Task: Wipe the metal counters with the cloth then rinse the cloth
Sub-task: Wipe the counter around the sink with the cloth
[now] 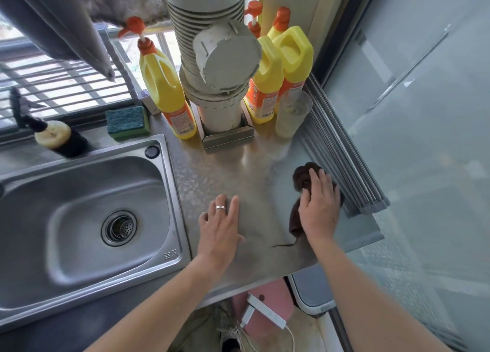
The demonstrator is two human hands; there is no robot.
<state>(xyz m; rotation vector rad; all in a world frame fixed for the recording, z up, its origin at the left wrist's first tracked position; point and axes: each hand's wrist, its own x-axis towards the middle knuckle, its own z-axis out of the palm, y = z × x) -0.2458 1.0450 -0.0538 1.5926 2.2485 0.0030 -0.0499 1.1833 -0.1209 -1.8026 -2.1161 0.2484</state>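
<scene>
A dark brown cloth lies bunched on the metal counter, at its right side beside a rolled grey rack. My right hand presses flat on the cloth with straight fingers; most of the cloth is hidden under it. My left hand, with a ring on it, rests flat on the bare counter to the left of the cloth, fingers spread. The steel sink sits left of the counter, dry-looking, with a round strainer drain.
Yellow detergent bottles and a grey ribbed pipe stand at the counter's back. A clear cup stands by them. A blue-green sponge and a brush lie behind the sink. A frosted glass wall bounds the right.
</scene>
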